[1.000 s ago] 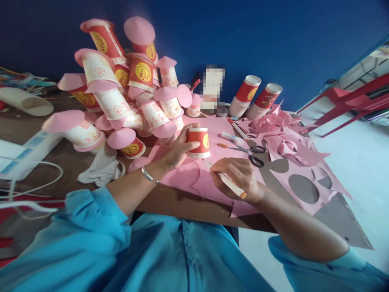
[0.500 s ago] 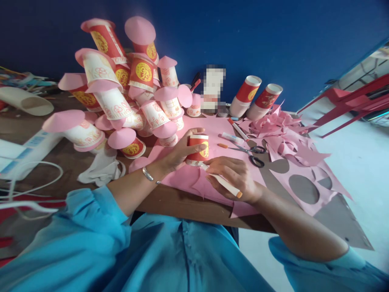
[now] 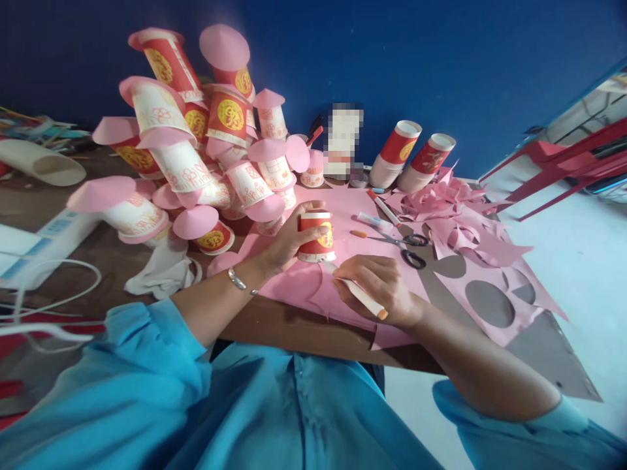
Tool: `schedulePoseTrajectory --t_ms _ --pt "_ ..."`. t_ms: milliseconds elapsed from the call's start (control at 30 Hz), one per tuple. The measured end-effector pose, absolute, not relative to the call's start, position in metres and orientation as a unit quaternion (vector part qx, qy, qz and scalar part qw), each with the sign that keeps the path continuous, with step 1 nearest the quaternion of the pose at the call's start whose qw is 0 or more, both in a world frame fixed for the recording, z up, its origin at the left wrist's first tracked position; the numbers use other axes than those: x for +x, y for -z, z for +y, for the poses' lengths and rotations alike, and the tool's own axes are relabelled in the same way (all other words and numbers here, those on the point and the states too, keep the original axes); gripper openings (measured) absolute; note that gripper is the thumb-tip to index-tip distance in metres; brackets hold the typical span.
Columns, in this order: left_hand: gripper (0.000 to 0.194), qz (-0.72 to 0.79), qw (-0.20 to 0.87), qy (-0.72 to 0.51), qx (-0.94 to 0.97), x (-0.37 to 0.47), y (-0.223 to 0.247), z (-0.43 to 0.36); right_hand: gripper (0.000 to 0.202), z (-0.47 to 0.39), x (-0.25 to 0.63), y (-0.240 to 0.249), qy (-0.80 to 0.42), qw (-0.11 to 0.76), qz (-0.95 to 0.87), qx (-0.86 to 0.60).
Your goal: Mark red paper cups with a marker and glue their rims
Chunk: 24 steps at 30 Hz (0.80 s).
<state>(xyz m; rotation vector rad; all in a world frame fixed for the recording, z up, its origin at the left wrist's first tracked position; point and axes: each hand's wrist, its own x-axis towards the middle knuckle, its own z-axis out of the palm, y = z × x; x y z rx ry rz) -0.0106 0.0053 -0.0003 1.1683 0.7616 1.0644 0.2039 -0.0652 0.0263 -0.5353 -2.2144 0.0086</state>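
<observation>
Left hand [image 3: 288,243]: I grip the near-upright cup [image 3: 313,247], fingers curled.
Right hand [image 3: 376,287]: I pinch the marker [image 3: 363,299], axis four-to-ten o'clock.
From right hand: cup at ten o'clock, near nib [image 3: 328,266].

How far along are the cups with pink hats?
Lots look done: that pile of cups wears pink paper cones. The left hand holds a red cup without a cone, and the right hand holds a marker near its lower edge. Its cone is probably left, then maybe the two coneless stacks.
</observation>
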Motion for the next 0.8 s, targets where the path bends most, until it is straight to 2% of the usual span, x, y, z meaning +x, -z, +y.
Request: schedulePoseTrajectory --t_ms 333,567,800 --pt "0.076 0.331 0.643 -0.467 0.508 -0.0086 -0.0005 0.0047 0.02 -0.065 0.2052 -0.0249 -0.014 0.401 -0.89 -0.216" --pt "0.067 0.313 0.633 -0.472 0.528 -0.0091 0.0024 0.0059 0.022 -0.0668 0.2047 -0.0263 -0.023 0.387 -0.89 -0.24" --pt "0.065 0.322 0.65 -0.475 0.497 -0.0128 0.0 0.007 0.023 -0.0671 0.2064 -0.0339 -0.036 0.441 -0.873 -0.207"
